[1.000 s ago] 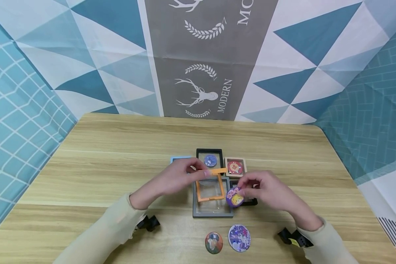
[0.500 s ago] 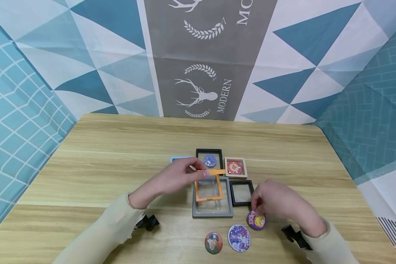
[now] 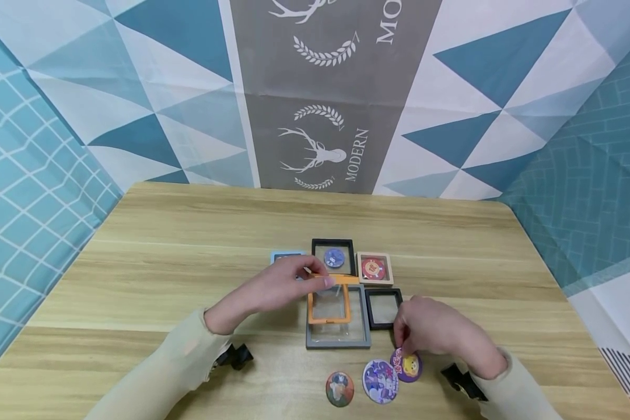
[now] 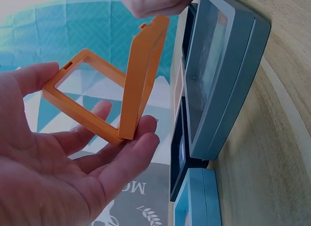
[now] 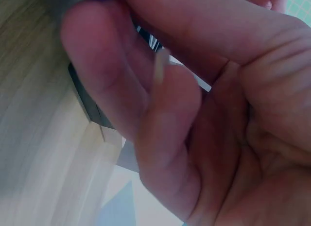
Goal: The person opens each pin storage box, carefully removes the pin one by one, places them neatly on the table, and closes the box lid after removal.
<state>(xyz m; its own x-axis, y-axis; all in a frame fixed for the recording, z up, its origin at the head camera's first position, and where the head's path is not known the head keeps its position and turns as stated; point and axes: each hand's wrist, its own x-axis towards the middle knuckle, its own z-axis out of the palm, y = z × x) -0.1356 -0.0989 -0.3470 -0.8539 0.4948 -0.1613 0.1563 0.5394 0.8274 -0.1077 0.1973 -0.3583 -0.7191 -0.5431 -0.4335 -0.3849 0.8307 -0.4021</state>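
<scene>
My left hand (image 3: 280, 284) pinches an orange display frame (image 4: 87, 124) by its edges, thumb on one side and fingers on the other. Its two hinged halves stand apart in the left wrist view, with clear film in the windows. The frame hangs above a larger grey display frame (image 3: 338, 344). At the lower right, my right hand (image 3: 436, 326) pinches the upper edge of a round purple badge (image 3: 412, 366) with a yellow figure. That badge is low over the table, against or just beside a purple-and-white badge (image 3: 380, 381). Only a purple sliver of it shows in the right wrist view.
An orange-and-green round badge (image 3: 339, 389) lies at the front. Behind are a black frame (image 3: 333, 241) with a blue disc, a beige frame (image 3: 375, 282) with a red disc, and a partly hidden light-blue frame (image 3: 280, 255). A small black frame (image 3: 384, 326) lies beside the grey one.
My right hand has carried the purple badge from beside the orange frame down to the front right, next to the purple-and-white badge. The left hand has barely moved; the orange frame has shifted slightly left.
</scene>
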